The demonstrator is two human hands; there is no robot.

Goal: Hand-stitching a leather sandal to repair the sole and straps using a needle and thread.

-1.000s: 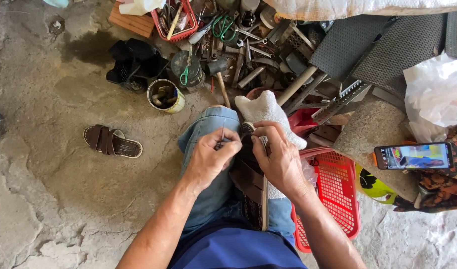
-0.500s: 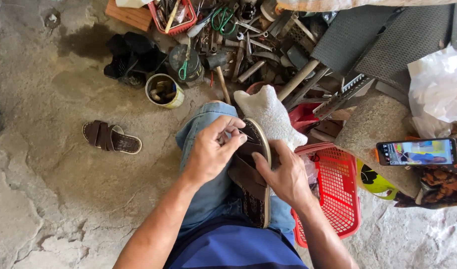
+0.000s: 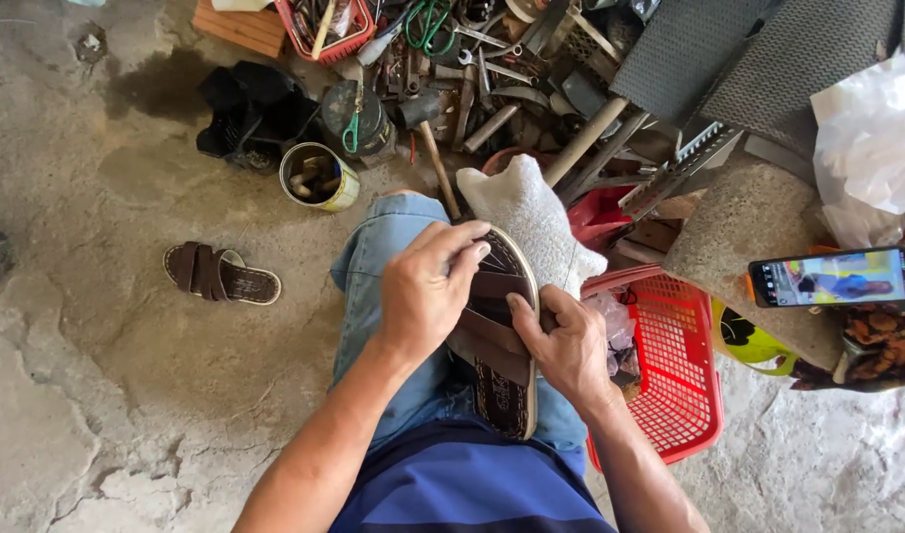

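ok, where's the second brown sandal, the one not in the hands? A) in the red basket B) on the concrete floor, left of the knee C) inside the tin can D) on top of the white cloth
B: the second sandal lies flat on the concrete floor, left of the knee and apart from both hands, which grip the other sandal on the lap.

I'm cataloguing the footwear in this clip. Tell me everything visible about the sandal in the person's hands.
The sandal is a brown slide with broad straps, a patterned dark footbed and a pale sole edge. It lies lengthwise on the person's lap over the jeans, upper side showing. The left hand grips its far end; the right hand presses on the straps.
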